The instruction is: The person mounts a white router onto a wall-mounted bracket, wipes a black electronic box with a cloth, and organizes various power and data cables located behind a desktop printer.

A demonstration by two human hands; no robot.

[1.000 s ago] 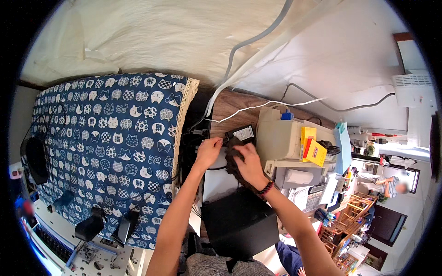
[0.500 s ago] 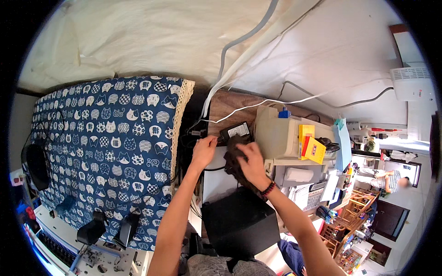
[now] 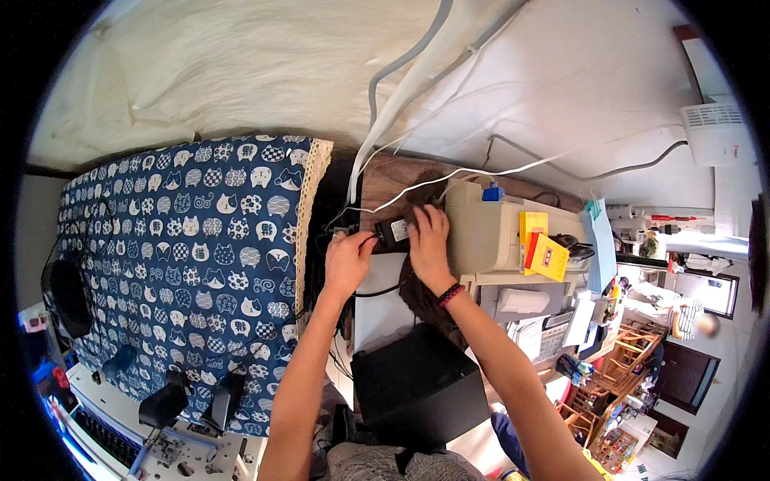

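My left hand (image 3: 348, 263) is closed in a pinch at the near left end of a black power adapter (image 3: 393, 233) with a white label. What its fingertips hold is too small to make out; a thin dark cord seems to run there. My right hand (image 3: 430, 244) presses a dark brown cloth (image 3: 419, 290) against the wooden desktop (image 3: 387, 178), right beside the adapter. Part of the cloth shows beyond the fingers, and its rest trails back under my wrist toward a black box (image 3: 417, 385).
To the right stands a beige printer-like machine (image 3: 481, 232) with yellow packets (image 3: 549, 260) on top. A blue cat-patterned cloth cover (image 3: 192, 264) fills the left. A white cable (image 3: 449, 178) crosses the desktop by the wall. Far right, a person (image 3: 678, 315) is in the room.
My right hand has moved away from me with the cloth, up beside the adapter. More of the adapter's left part shows, and it lies slightly further left. My left hand stays near the same spot.
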